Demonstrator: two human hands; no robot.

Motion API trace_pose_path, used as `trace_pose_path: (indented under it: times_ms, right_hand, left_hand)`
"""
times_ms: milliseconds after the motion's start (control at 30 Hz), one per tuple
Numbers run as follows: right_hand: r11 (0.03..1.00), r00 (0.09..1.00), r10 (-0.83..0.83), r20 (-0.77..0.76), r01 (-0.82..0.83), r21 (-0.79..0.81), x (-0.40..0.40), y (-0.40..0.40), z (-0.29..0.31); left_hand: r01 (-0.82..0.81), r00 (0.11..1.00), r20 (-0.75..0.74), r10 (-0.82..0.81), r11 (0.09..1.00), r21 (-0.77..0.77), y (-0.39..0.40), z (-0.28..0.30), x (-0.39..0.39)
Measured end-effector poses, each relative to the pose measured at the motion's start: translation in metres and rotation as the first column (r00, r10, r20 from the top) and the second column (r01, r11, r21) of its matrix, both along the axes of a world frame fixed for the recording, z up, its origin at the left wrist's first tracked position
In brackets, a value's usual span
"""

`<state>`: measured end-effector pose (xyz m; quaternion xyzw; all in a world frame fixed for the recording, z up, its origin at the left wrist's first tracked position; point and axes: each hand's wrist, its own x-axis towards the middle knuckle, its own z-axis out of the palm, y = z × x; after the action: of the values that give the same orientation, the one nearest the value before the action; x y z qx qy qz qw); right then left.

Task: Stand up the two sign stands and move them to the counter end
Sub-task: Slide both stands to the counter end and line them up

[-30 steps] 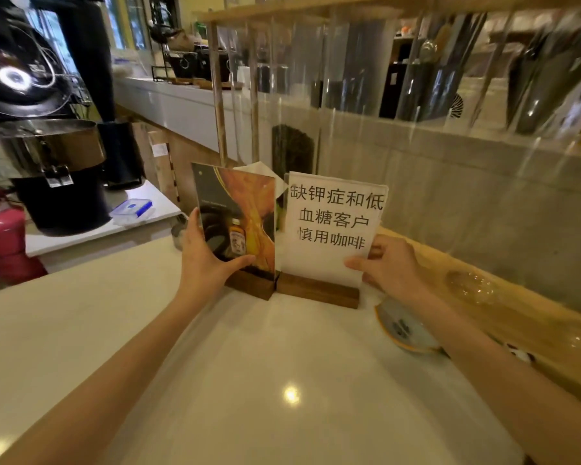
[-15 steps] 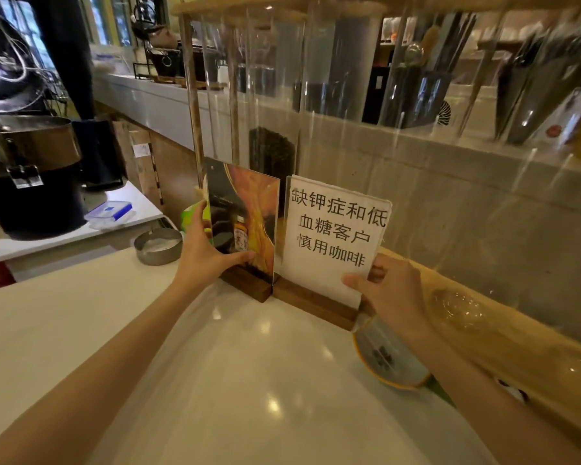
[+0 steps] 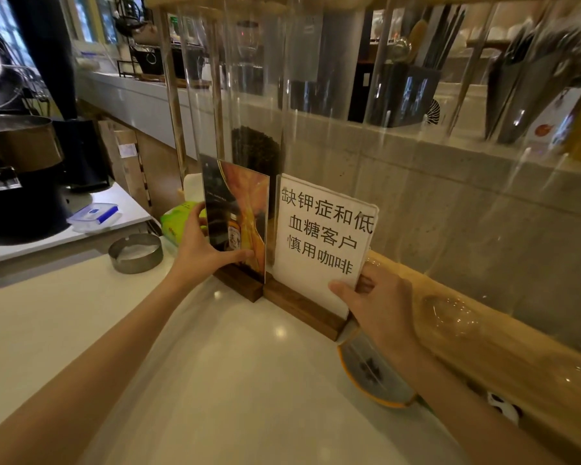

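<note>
Since a moment ago we have slid both stands farther along the counter (image 3: 81, 330), toward its far end, and a metal dish (image 3: 135, 253) and a green pack (image 3: 178, 221) now show at far left.

Our left hand (image 3: 203, 253) clasps the photo stand (image 3: 237, 223), thumb across its face and fingers behind, so the panel stays upright as we push. Our right hand (image 3: 383, 307) pinches the lower right corner of the text stand (image 3: 326, 236), thumb on the front, the other fingers hidden behind the sheet. We hold both low, near the wooden bases (image 3: 302, 307), probably so they slide without tipping.

Both stands are upright, bases touching, angled to each other, close to the clear screen (image 3: 316, 95) on the right and near the counter's far end.

Behind the photo stand something white peeks out; we cannot tell what it is. A bowl (image 3: 373, 374) lies partly under our right forearm, its rim cut off. Beyond the screen, dark beans and containers blur in reflections. At left a dark machine (image 3: 21, 182) is cropped by the edge.
</note>
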<state>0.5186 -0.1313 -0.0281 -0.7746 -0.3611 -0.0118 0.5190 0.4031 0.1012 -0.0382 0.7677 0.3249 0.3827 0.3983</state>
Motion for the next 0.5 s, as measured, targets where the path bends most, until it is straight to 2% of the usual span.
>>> trace_pose_path:
  times_ms: [267,400,500]
  right_hand:
    - [1.000,0.998,-0.012,0.054,0.013,-0.020,0.002,-0.001,-0.002]
    - [0.996,0.999,0.032,-0.037,-0.034,-0.076,0.006,-0.002,0.006]
    - [0.986,0.989,0.111,-0.101,-0.122,-0.111,0.008,-0.004,0.019]
  left_hand:
    - [0.041,0.999,-0.006,-0.041,0.999,-0.014,-0.005,0.001,0.004]
    - [0.041,0.999,-0.029,-0.041,0.999,-0.005,-0.010,0.002,0.002]
    - [0.078,0.997,0.007,-0.078,0.997,0.004,-0.018,0.003,0.002]
